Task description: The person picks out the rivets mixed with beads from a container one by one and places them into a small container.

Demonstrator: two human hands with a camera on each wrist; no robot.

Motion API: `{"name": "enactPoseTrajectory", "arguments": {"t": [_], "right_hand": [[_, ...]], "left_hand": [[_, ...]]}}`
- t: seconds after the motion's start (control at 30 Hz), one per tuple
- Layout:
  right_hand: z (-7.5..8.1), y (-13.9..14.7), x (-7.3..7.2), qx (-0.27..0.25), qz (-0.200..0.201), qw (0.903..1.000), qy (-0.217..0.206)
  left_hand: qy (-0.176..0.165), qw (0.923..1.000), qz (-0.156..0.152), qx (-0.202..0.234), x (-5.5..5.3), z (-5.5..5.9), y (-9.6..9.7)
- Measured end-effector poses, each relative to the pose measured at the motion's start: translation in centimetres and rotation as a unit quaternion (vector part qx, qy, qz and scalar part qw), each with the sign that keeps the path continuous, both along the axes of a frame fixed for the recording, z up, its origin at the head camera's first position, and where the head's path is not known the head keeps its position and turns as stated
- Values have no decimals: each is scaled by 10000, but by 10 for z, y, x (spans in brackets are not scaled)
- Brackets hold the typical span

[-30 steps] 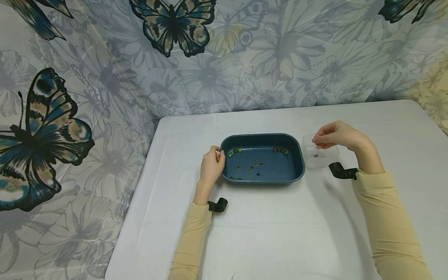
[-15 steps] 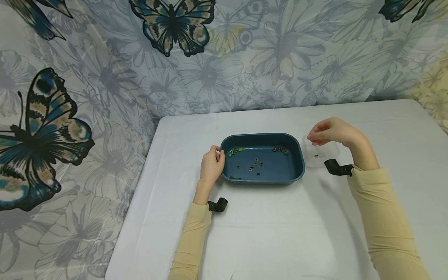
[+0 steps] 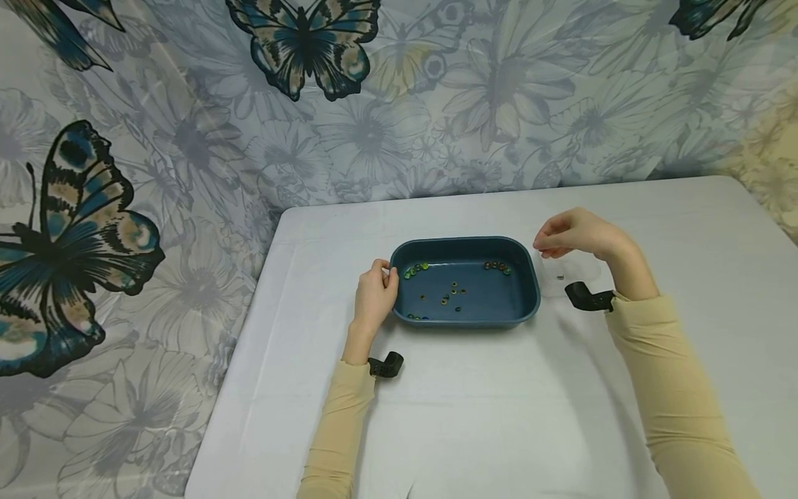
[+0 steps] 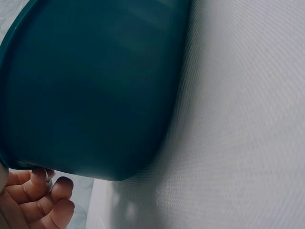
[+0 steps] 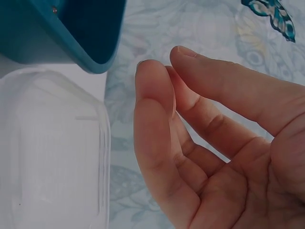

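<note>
Behind the table: pale grey-white fabric backdrop (image 3: 374, 138) w/ floral line print, big teal, black & tan butterflies, yellowish tint far R. Below it, broad table in white cloth (image 3: 467, 402), rounded far corners.

Two arms in fitted pale-yellow sleeves. L sleeve (image 3: 338, 433) runs fwd, nearly straight; R sleeve (image 3: 661, 374) comes in from lower R, angled fwd & twd centre.

Dark blue-green rectangular tray (image 3: 492, 298), rounded corners, sits flat approx mid-table. Just beside its R end, clear plastic container (image 5: 57, 143), partly behind the hand in head view.

R hand (image 3: 580, 232): raised over container's tray-side edge, wrist bent, fingertips pointing L twd tray, apart from it. R wrist view: fingers bent, thumb tip close to fingertips; can't tell if anything's pinched btwn.

L hand (image 3: 376, 294): at tray's L end, grasping the rim; L wrist view shows fingers curled below the lip nr one end.

Black curved wrist cams, L (image 3: 386, 364) & R (image 3: 588, 296), strapped at sleeve cuffs.

Beads, all in tray: green ones (image 3: 424, 266) in short arc, far L corner; reddish-brown & green group (image 3: 495, 265), far R; yellowish ones (image 3: 454, 292) scattered mid-floor; few dark ones (image 3: 426, 318) by near L edge. One tiny dark bit (image 3: 560, 277) in container, too small to ID.
</note>
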State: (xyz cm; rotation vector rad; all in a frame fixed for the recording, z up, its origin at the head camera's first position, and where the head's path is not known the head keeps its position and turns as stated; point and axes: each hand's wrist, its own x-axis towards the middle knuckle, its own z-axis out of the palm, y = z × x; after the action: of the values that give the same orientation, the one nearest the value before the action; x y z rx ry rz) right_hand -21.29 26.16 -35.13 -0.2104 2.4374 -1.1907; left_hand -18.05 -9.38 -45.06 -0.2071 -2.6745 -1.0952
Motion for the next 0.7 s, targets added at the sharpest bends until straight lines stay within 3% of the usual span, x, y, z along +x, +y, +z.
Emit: {"name": "enactPoseTrajectory", "arguments": {"t": [0.7], "right_hand": [[-5,-30,-6,-163,351,9992,-26]], "left_hand": [[-37,10000,2,16,-1,-1,-1]]}}
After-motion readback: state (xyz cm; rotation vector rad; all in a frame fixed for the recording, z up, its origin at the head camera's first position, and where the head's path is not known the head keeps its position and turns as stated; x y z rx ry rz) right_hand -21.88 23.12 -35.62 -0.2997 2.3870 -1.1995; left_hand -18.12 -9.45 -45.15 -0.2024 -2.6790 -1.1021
